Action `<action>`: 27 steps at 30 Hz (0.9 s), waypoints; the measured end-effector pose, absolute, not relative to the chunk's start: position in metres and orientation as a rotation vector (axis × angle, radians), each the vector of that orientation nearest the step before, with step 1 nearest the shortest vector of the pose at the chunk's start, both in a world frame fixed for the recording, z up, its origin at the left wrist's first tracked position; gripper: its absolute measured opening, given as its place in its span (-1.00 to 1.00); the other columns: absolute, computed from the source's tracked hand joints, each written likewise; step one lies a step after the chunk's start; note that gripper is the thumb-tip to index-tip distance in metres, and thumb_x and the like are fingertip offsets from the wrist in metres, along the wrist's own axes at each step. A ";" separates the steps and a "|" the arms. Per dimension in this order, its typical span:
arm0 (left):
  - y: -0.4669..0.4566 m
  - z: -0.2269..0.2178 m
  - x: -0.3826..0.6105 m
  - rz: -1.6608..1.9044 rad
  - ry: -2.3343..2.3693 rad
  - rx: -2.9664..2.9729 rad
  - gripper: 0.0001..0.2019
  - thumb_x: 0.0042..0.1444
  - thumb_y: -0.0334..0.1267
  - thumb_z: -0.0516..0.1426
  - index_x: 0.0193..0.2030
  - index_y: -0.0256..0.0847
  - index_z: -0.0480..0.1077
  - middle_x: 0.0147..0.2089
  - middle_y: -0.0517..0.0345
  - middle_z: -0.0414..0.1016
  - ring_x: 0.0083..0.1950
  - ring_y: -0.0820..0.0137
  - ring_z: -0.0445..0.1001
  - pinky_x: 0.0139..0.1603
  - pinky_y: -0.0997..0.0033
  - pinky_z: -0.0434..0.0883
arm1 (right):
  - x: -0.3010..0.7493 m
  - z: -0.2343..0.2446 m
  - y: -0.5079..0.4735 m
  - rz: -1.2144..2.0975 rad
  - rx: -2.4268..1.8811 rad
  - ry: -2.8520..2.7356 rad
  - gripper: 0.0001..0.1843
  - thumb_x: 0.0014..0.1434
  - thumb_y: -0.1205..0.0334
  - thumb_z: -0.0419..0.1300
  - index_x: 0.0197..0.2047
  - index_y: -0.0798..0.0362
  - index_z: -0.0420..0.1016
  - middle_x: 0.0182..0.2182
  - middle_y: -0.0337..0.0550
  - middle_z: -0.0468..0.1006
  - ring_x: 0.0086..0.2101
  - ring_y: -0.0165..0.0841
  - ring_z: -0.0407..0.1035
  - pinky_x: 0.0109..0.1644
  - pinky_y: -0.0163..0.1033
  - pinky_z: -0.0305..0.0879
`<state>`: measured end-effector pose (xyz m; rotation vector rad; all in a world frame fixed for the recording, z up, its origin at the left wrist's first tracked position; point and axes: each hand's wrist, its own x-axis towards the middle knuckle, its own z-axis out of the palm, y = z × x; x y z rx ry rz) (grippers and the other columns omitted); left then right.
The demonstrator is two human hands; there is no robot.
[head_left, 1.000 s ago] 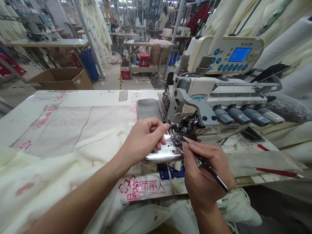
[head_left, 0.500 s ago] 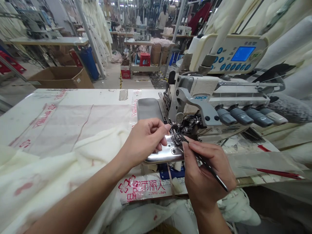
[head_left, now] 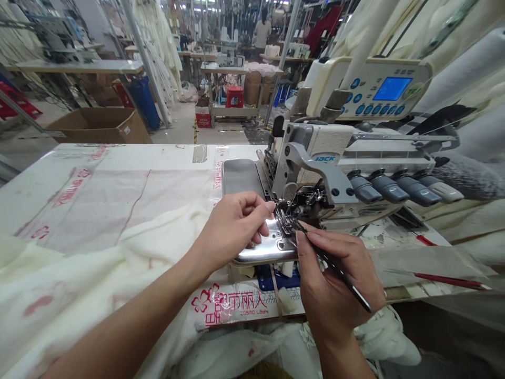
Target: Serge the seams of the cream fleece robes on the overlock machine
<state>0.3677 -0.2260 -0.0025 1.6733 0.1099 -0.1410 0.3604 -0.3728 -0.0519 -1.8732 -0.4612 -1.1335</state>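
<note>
In front of me stands an overlock sewing machine [head_left: 307, 147], its looper area exposed behind the polished metal plate. My left hand [head_left: 239, 223] is over that plate, thumb and forefinger pinched at the needle area; whatever they pinch is too fine to make out. Fine threads [head_left: 291, 204] run among the metal parts just right of those fingertips. My right hand [head_left: 341, 276] grips black tweezers [head_left: 339, 271] like a pen. Their tips point up and left into the presser foot [head_left: 286, 218] area, close to my left fingertips; exact contact there is hidden.
Cream fabric [head_left: 158, 237] lies on the white table [head_left: 158, 155] at left. Red-handled tweezers or a similar slim tool [head_left: 450, 280] rests at right. A control panel [head_left: 422, 79] sits atop the machine. Beyond are a cardboard box [head_left: 98, 126] and a distant person [head_left: 262, 31].
My right hand and the tweezers have shifted very slightly rightward. My left hand keeps its pinch in nearly the same place.
</note>
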 end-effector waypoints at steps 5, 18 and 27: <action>-0.225 -0.003 0.368 -0.136 0.105 1.687 -0.73 0.16 -0.10 0.07 -0.45 -0.24 0.32 -0.58 0.28 0.40 -0.63 0.64 0.31 -0.65 0.72 0.25 | 0.361 -0.052 -0.373 -1.128 -1.853 -0.470 -0.77 -0.03 0.56 0.28 -0.33 0.06 0.47 -0.38 -0.18 0.57 -0.34 -0.34 0.46 -0.24 -0.20 0.41; -0.225 -0.004 0.368 -0.134 0.092 1.680 -0.73 0.15 -0.12 0.07 -0.48 -0.24 0.30 -0.58 0.27 0.40 -0.63 0.64 0.31 -0.63 0.71 0.26 | 0.359 -0.051 -0.375 -1.088 -1.900 -0.478 -0.79 0.00 0.52 0.28 -0.30 0.05 0.47 -0.34 -0.15 0.58 -0.30 -0.31 0.49 -0.20 -0.16 0.44; -0.224 -0.005 0.367 -0.143 0.078 1.656 -0.74 0.14 -0.13 0.07 -0.47 -0.25 0.30 -0.57 0.26 0.39 -0.62 0.62 0.30 -0.61 0.66 0.28 | 0.354 -0.043 -0.381 -1.003 -1.871 -0.507 -0.76 -0.05 0.57 0.29 -0.31 0.10 0.48 -0.31 -0.11 0.57 -0.29 -0.26 0.48 -0.22 -0.10 0.43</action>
